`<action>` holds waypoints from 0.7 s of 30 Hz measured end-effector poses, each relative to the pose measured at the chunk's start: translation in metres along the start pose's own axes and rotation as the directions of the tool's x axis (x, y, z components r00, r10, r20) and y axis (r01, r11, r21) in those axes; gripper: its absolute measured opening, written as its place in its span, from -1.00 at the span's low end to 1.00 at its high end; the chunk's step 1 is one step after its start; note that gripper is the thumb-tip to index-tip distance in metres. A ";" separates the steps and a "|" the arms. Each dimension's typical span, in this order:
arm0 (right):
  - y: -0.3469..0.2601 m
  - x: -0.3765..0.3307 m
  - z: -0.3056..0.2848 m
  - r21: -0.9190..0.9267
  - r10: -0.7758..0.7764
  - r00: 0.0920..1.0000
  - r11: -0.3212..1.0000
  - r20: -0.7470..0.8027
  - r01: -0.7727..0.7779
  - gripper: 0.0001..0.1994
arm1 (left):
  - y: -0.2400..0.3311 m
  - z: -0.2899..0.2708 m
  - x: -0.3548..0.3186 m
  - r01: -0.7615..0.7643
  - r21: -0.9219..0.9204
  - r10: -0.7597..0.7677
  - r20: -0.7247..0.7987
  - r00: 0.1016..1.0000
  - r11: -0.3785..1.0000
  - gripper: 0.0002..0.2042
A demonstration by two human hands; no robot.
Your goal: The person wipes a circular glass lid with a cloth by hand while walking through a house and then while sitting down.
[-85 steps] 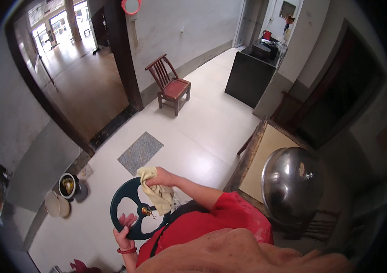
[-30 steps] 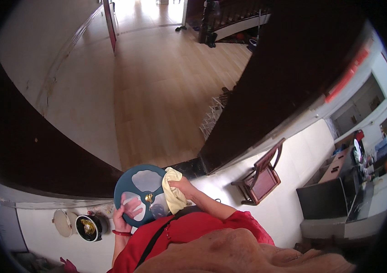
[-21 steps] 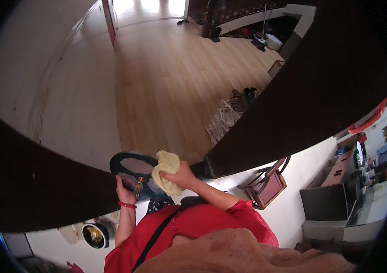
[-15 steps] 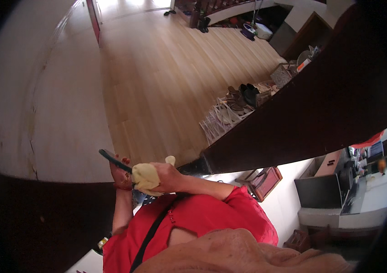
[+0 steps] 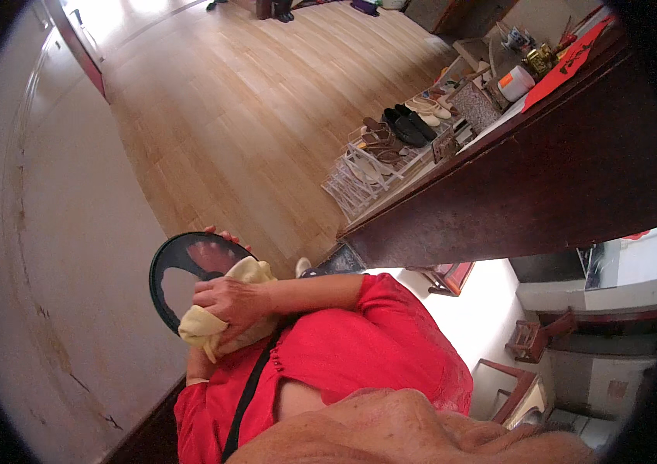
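Observation:
A dark round plate [image 5: 177, 271] with a shiny face is held up on edge in front of my chest. My left hand [image 5: 218, 232] grips it from behind, and only the fingertips show over the top rim. My right hand [image 5: 228, 298] presses a pale yellow cloth [image 5: 203, 331] against the plate's lower right part. The cloth bunches out above and below that hand. Both arms wear red sleeves.
A white wall [image 5: 50, 255] stands close on the left. Wooden floor [image 5: 251, 100] stretches ahead. A white shoe rack [image 5: 375, 155] with several shoes lines a dark wooden partition [image 5: 529, 185] on the right. A wooden chair [image 5: 528, 340] stands at the lower right.
The view has swung from a tiled room to the wooden floor. The plate has gone from lying flat to standing on edge, and the cloth has stayed on it in my right hand.

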State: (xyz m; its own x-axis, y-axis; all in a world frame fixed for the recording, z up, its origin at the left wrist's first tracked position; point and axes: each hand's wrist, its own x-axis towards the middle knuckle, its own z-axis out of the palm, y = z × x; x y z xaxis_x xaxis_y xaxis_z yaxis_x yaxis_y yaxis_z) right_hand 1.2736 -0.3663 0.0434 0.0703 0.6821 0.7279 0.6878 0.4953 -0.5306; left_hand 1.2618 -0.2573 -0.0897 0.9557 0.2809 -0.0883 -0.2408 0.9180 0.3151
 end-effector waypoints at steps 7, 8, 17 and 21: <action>0.083 -0.006 -0.026 0.025 0.264 0.961 0.964 -0.086 -0.263 -0.64 | 0.008 0.002 0.076 -0.037 0.052 0.037 0.000 0.999 0.998 -0.63; 0.094 -0.010 -0.037 0.092 0.415 0.909 0.904 0.037 -0.417 -0.63 | 0.009 -0.001 0.089 -0.049 0.056 0.049 0.004 0.999 0.997 -0.64; 0.250 -0.053 -0.154 0.803 0.583 0.811 0.457 0.054 -0.383 -0.65 | -0.013 -0.030 0.251 -0.092 0.086 0.090 0.026 0.996 0.992 -0.64; 0.278 -0.037 -0.221 0.684 0.444 0.834 0.499 0.327 -0.533 -0.58 | -0.019 -0.031 0.316 -0.092 0.065 0.092 0.006 0.996 0.994 -0.64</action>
State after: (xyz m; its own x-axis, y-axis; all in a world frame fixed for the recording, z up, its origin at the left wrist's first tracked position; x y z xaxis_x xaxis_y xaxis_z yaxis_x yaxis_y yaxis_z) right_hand 1.6216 -0.3728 -0.0351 0.1275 0.9648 0.2299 -0.1883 0.2511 -0.9495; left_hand 1.5634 -0.1773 -0.1526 0.9304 0.3626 -0.0536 -0.3162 0.8680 0.3830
